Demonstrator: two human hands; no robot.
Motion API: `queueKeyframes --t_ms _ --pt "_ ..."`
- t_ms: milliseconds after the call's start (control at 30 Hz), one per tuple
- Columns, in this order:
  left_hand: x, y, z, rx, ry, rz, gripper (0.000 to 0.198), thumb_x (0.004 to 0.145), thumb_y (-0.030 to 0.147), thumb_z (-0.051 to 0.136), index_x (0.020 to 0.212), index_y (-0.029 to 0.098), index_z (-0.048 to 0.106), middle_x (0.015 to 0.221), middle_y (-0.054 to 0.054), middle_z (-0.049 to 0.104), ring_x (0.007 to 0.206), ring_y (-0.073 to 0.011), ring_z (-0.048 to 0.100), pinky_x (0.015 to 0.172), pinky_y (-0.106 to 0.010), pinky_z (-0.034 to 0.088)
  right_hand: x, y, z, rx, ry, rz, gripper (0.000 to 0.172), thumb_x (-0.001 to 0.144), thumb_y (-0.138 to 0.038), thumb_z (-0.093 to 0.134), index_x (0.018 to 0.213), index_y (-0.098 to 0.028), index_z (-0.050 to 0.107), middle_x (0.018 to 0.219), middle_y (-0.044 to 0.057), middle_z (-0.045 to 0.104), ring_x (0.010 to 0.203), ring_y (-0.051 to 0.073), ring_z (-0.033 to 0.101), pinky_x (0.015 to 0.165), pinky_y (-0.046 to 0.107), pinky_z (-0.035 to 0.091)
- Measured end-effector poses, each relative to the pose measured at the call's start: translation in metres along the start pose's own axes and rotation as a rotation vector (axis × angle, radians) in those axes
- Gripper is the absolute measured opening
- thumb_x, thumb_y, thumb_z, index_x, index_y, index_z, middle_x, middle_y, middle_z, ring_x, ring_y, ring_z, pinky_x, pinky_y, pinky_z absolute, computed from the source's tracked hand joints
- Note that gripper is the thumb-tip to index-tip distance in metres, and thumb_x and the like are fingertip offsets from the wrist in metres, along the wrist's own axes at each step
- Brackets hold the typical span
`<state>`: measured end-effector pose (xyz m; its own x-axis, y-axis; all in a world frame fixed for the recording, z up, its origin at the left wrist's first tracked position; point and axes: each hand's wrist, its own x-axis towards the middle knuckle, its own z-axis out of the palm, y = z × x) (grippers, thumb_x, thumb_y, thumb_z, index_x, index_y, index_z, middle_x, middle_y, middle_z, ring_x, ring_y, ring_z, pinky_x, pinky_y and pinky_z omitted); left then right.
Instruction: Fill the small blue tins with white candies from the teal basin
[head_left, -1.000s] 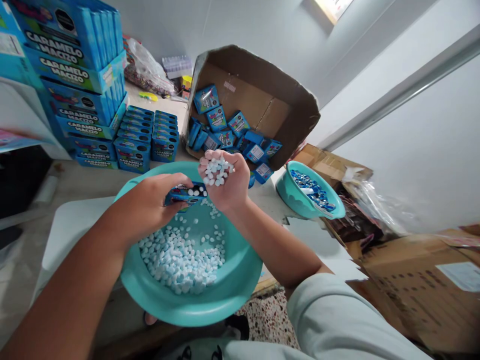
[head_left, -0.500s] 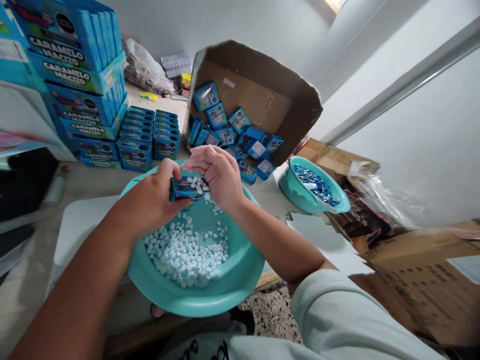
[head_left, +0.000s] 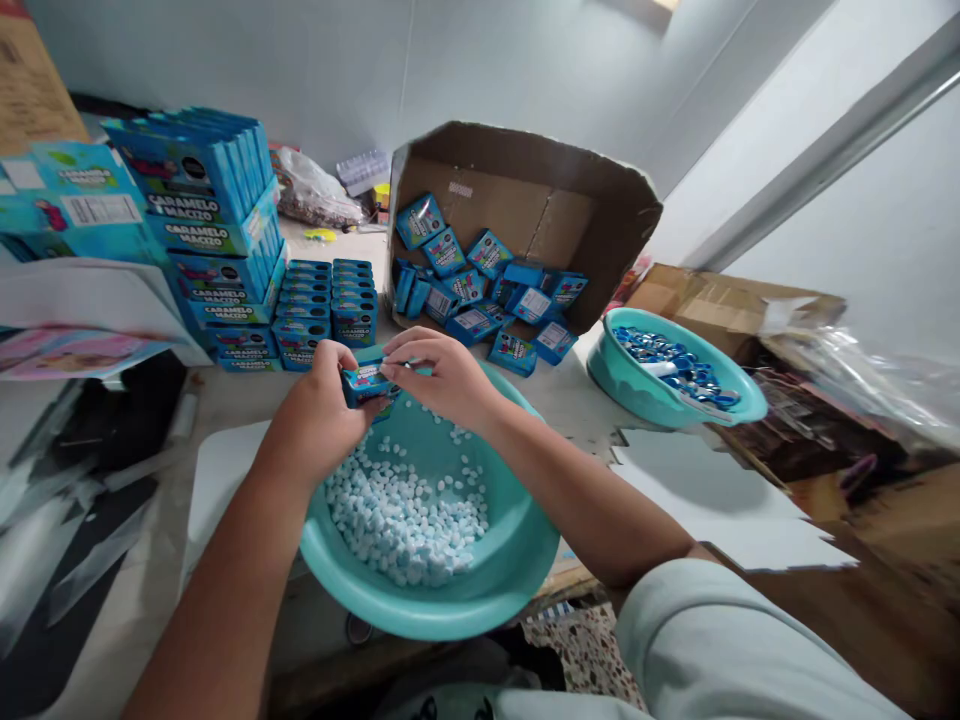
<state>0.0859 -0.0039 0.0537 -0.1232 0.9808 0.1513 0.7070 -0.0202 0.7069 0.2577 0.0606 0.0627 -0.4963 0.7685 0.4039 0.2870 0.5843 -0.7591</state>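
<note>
Over a turquoise basin (head_left: pixel 427 622), my left hand (head_left: pixel 322 415) grips a small blue candy box (head_left: pixel 367 382) printed with white lettering. The fingers of my right hand (head_left: pixel 442 375) are pinched at the top of that box, by its flap; whether candy is between them is hidden. Small white and pale blue candies (head_left: pixel 409 520) are heaped in the bottom of the basin, with a few scattered up its far side.
Stacked blue candy boxes (head_left: pixel 225 240) stand at the back left. A tilted cardboard carton (head_left: pixel 585 215) holds several blue boxes. To the right, a smaller turquoise basin (head_left: pixel 637 400) contains blue wrapped pieces, near white card sheets (head_left: pixel 720 500). Brown cartons (head_left: pixel 892 510) lie far right.
My right hand has gone from cupping loose candies over the box to pinching at its top. Those candies no longer show on the box. The whole view has shifted, with things appearing farther right.
</note>
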Motion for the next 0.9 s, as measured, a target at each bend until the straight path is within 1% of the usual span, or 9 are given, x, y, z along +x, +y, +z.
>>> queueKeyframes --t_ms 67,100,200,300,433,500,633,767,900 --pt "0.000 0.000 0.001 -0.020 -0.003 0.001 0.042 0.074 0.037 0.074 0.100 0.026 0.043 0.084 0.001 0.062 0.075 -0.0229 0.065 0.062 -0.028 0.038 0.000 0.002 -0.003 -0.021 0.017 0.027 0.010 0.084 -0.023 0.069 0.078 -0.020 0.077 0.096 0.007 0.071 0.088 0.018 0.067 0.069 0.028 0.052" --pt "0.001 -0.001 0.002 -0.033 -0.006 0.007 0.042 0.074 0.036 0.074 0.100 0.026 0.043 0.085 0.001 0.063 0.076 -0.0228 0.065 0.063 -0.028 0.039 0.000 0.003 -0.004 -0.031 0.023 0.031 0.010 0.083 -0.020 0.069 0.077 -0.020 0.076 0.094 0.006 0.070 0.087 0.018 0.067 0.068 0.027 0.052" --pt "0.001 -0.003 0.003 -0.057 -0.023 0.019 0.043 0.074 0.036 0.076 0.100 0.026 0.043 0.087 0.000 0.064 0.078 -0.0233 0.066 0.064 -0.029 0.041 0.000 0.003 -0.008 -0.062 0.033 0.026 0.008 0.081 -0.016 0.069 0.077 -0.019 0.075 0.090 0.005 0.070 0.083 0.017 0.066 0.070 0.027 0.052" --pt "0.002 -0.003 0.004 -0.034 -0.041 0.019 0.042 0.075 0.037 0.075 0.101 0.026 0.043 0.088 -0.001 0.065 0.080 -0.0245 0.067 0.065 -0.030 0.042 0.000 0.001 -0.010 -0.117 0.011 0.025 0.009 0.081 -0.012 0.069 0.079 -0.019 0.075 0.089 0.005 0.070 0.079 0.016 0.065 0.070 0.028 0.051" --pt "0.001 -0.001 0.002 0.009 -0.067 0.003 0.042 0.076 0.037 0.074 0.102 0.026 0.043 0.090 -0.003 0.066 0.082 -0.0260 0.067 0.065 -0.030 0.042 -0.002 -0.004 -0.013 -0.228 -0.052 -0.059 0.011 0.083 -0.011 0.069 0.077 -0.019 0.074 0.087 0.004 0.070 0.083 0.017 0.065 0.077 0.029 0.049" --pt "0.000 0.000 0.002 0.024 -0.069 0.014 0.041 0.077 0.036 0.073 0.103 0.025 0.044 0.091 -0.003 0.067 0.083 -0.0267 0.067 0.064 -0.030 0.042 -0.003 -0.005 -0.013 -0.250 -0.067 -0.086 0.011 0.082 -0.010 0.069 0.079 -0.019 0.073 0.087 0.004 0.070 0.083 0.017 0.065 0.078 0.029 0.048" --pt "0.000 -0.002 0.002 0.017 -0.068 0.036 0.039 0.078 0.035 0.072 0.104 0.025 0.045 0.090 -0.003 0.067 0.083 -0.0260 0.068 0.065 -0.030 0.043 -0.003 -0.002 -0.012 -0.214 -0.028 -0.001 0.009 0.079 -0.010 0.071 0.083 -0.018 0.071 0.084 0.002 0.069 0.078 0.015 0.063 0.070 0.026 0.046" --pt "0.000 -0.004 0.003 0.007 -0.053 0.017 0.041 0.076 0.034 0.074 0.104 0.025 0.045 0.089 -0.002 0.067 0.080 -0.0243 0.068 0.065 -0.029 0.044 0.000 0.005 -0.010 -0.153 0.004 0.109 0.007 0.077 -0.014 0.075 0.074 -0.017 0.070 0.073 -0.001 0.066 0.066 0.012 0.057 0.062 0.024 0.043" --pt "-0.001 -0.002 0.003 -0.007 -0.029 0.052 0.041 0.076 0.033 0.075 0.104 0.025 0.046 0.091 -0.002 0.068 0.080 -0.0234 0.068 0.066 -0.030 0.045 0.001 0.006 -0.010 -0.129 0.029 0.124 0.008 0.077 -0.017 0.076 0.071 -0.017 0.071 0.066 -0.001 0.065 0.061 0.012 0.055 0.058 0.024 0.041"
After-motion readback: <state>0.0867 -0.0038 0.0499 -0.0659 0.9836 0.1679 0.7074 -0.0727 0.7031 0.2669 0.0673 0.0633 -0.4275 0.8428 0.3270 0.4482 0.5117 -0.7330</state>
